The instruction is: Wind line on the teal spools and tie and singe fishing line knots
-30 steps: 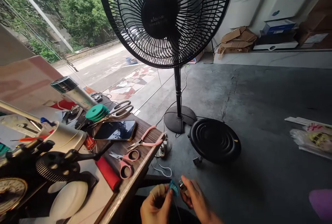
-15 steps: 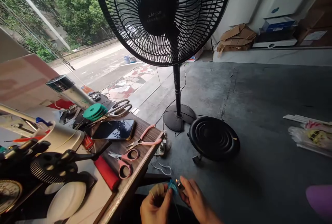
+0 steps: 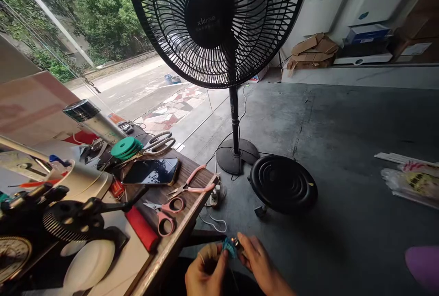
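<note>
Low in the head view, my left hand [image 3: 206, 267] pinches a small teal-blue ribbed piece [image 3: 228, 247] between thumb and fingers. What kind of thing it is, I cannot make out. Close on its right, my right hand [image 3: 255, 259] is closed around a lighter [image 3: 237, 244], mostly hidden by the fingers. A tiny orange glow shows at the lighter's tip, right beside the teal-blue piece. A thin pale strand hangs below the left hand.
Left of my hands, a workbench [image 3: 202, 197] carries pink-handled scissors [image 3: 166, 216], pink-handled pliers [image 3: 190, 184], a phone [image 3: 152, 171], green spools [image 3: 126, 148] and a black geared machine [image 3: 73, 220]. Ahead stand a floor fan [image 3: 234, 117] and a round black stool [image 3: 283, 181].
The lighter's tip has come slightly nearer the teal-blue piece. Both hands keep their grip and are otherwise almost still.
</note>
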`<state>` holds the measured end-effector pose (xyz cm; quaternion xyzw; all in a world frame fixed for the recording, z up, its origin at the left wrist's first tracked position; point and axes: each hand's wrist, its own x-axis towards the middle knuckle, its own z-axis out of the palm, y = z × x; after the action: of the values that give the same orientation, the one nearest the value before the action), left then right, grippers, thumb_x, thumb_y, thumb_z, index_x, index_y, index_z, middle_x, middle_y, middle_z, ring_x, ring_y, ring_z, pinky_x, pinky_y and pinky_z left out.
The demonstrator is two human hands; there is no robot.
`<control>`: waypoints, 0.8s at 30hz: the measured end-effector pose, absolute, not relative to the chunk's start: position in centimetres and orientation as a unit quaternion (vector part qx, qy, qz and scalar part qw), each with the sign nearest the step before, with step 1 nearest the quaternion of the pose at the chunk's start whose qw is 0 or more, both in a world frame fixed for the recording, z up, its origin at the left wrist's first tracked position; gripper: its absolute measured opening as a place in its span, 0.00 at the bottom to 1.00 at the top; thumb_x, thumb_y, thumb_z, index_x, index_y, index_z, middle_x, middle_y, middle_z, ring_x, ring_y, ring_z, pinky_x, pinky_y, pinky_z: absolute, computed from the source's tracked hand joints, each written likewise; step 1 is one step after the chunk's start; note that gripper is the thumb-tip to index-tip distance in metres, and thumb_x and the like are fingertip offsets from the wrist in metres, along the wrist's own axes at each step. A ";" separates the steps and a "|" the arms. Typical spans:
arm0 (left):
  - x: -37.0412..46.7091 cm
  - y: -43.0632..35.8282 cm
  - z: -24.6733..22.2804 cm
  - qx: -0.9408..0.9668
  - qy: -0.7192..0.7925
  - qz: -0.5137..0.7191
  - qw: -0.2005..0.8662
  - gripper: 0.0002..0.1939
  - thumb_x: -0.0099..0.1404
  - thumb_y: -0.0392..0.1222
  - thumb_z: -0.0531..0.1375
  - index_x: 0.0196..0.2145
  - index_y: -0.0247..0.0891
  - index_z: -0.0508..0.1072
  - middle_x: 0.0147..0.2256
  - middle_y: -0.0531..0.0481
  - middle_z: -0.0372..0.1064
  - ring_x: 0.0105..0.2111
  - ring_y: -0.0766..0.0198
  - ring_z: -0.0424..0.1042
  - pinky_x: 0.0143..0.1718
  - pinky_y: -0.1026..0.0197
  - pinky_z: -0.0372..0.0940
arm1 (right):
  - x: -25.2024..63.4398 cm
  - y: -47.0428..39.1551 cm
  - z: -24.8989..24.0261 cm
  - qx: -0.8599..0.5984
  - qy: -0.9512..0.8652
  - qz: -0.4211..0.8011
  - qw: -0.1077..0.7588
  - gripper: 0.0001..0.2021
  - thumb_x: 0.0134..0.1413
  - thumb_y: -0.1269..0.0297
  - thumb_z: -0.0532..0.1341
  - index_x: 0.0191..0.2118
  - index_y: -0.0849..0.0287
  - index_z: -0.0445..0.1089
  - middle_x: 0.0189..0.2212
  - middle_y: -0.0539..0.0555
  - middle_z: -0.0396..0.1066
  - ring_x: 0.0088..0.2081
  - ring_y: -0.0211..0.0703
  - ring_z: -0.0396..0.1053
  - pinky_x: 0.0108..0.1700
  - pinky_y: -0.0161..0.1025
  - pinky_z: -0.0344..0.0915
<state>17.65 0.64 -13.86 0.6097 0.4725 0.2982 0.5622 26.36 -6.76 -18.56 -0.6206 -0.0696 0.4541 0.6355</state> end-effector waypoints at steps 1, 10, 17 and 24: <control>17.7 0.6 -13.6 0.606 0.472 0.300 0.566 0.15 0.40 0.50 0.68 0.22 0.36 0.78 0.21 0.49 0.77 0.23 0.61 0.74 0.28 0.68 0.68 | 26.4 -6.8 -18.5 -0.621 -0.071 0.454 0.635 0.25 0.49 0.41 0.52 0.15 0.58 0.60 0.14 0.47 0.58 0.23 0.39 0.61 0.27 0.35 0.60; 17.7 0.7 -13.2 0.611 0.468 0.296 0.565 0.12 0.41 0.48 0.68 0.22 0.36 0.78 0.21 0.49 0.77 0.23 0.62 0.73 0.28 0.69 0.67 | 26.8 -6.6 -17.3 -0.632 -0.081 0.460 0.619 0.25 0.49 0.41 0.52 0.14 0.57 0.57 0.14 0.46 0.55 0.22 0.39 0.59 0.27 0.35 0.59; 17.5 0.9 -13.5 0.601 0.470 0.300 0.573 0.13 0.40 0.48 0.69 0.22 0.36 0.78 0.20 0.49 0.76 0.23 0.61 0.73 0.27 0.68 0.67 | 27.1 -6.5 -16.2 -0.630 -0.110 0.467 0.611 0.26 0.49 0.40 0.50 0.14 0.57 0.55 0.14 0.46 0.54 0.22 0.38 0.56 0.27 0.35 0.57; 17.1 1.5 -13.5 0.619 0.448 0.245 0.596 0.11 0.43 0.46 0.68 0.24 0.35 0.78 0.22 0.48 0.77 0.23 0.62 0.73 0.28 0.68 0.67 | 27.1 -6.3 -16.0 -0.644 -0.135 0.453 0.602 0.26 0.51 0.42 0.48 0.14 0.56 0.52 0.14 0.46 0.52 0.20 0.37 0.54 0.26 0.35 0.53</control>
<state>17.11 1.47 -13.48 0.6191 0.4485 0.2446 0.5964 27.10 -6.33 -15.99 -0.6441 -0.1351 0.4528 0.6015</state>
